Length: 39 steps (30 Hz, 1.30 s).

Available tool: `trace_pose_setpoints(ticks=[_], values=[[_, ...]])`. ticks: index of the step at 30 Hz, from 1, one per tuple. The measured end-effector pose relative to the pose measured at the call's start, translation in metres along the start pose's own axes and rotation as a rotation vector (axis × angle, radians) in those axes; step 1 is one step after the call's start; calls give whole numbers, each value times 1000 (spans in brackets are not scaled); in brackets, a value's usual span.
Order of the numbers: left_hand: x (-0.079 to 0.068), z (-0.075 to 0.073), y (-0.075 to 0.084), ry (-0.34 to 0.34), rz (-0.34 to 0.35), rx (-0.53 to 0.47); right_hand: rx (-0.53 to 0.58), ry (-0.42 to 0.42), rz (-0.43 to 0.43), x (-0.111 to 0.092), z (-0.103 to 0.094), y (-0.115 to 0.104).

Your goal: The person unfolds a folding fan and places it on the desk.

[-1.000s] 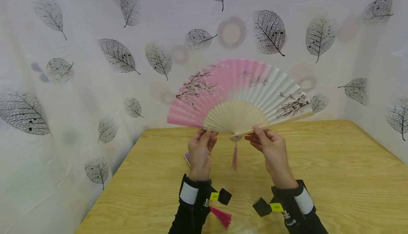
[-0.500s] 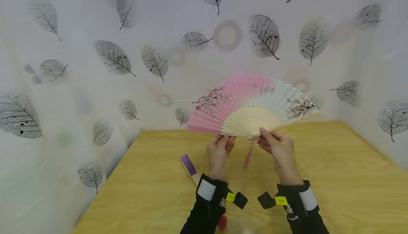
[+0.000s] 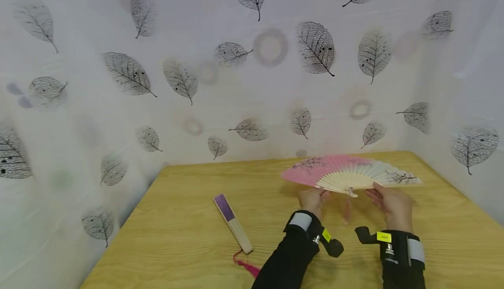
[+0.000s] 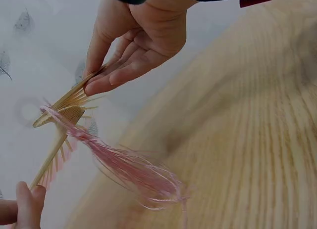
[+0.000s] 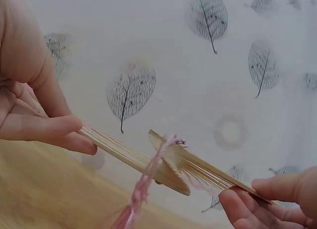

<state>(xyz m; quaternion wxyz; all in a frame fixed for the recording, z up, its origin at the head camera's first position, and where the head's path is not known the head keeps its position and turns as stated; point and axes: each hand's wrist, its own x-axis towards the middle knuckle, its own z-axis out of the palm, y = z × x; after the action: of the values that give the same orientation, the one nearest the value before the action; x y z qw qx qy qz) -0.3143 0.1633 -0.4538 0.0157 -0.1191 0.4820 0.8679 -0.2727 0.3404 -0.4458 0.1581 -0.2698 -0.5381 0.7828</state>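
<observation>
A pink-and-white folding fan (image 3: 346, 177) with branch and blossom prints is spread wide above the far right of the table, tilted quite flat. My left hand (image 3: 312, 200) pinches the outer rib on its pink side. On the white side, my right hand (image 3: 397, 203) pinches the other outer rib between thumb and fingers. Pale wooden ribs (image 5: 124, 157) meet at the pivot between both hands, and a pink tassel (image 4: 133, 169) hangs from it. In the left wrist view, only some fingers (image 4: 29, 206) of the left hand show at the lower left.
A folded fan (image 3: 233, 225) with a purple end lies on the wooden table (image 3: 177, 236), left of my arms. Its red tassel (image 3: 250, 268) runs partly behind the left sleeve. A white leaf-print curtain (image 3: 267, 87) stands behind the table.
Both hands have carried the spread fan right and lower, tilting it flatter. The folded purple fan, mostly covered by the left arm before, now shows fully. The head view has shifted slightly.
</observation>
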Motion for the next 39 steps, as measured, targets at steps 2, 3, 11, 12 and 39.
trace_pose_setpoints(ticks=[2,3,11,12,39], values=[[12,-5,-17,-1,-16,40,-9,9,56,-20,6,-5],[11,-7,-18,12,-30,73,-29,13,74,-28,9,-6],[-30,-9,29,63,-103,189,-499,73,23,-50,16,-11],[-32,-10,33,60,-106,186,-614,76,-10,-50,15,-12],[-89,-176,274,42,643,939,-1265,-617,-748,-202,227,68]])
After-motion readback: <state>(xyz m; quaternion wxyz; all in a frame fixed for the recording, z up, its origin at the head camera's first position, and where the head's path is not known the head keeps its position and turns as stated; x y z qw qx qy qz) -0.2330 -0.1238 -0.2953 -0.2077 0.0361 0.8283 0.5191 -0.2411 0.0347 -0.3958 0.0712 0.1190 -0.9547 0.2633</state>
